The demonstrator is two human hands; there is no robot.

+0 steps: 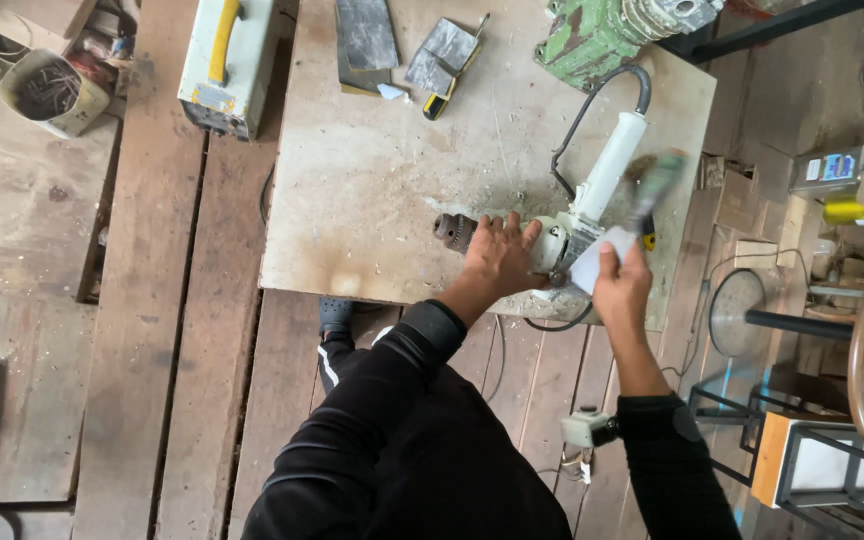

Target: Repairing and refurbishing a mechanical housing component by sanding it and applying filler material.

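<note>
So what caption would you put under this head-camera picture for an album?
Left hand steadies an electric drill on a dusty board while the right hand holds a blurred brush over it.

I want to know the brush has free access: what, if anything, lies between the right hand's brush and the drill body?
Nothing visible does. The right hand holds the blurred brush right over the drill on the board. The left hand lies flat on the drill's chuck end, left of the brush, not under it.

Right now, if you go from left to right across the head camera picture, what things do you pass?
Bucket → yellow-handled box → metal plates → drill chuck → left hand → right hand → stool → yellow can.
</note>
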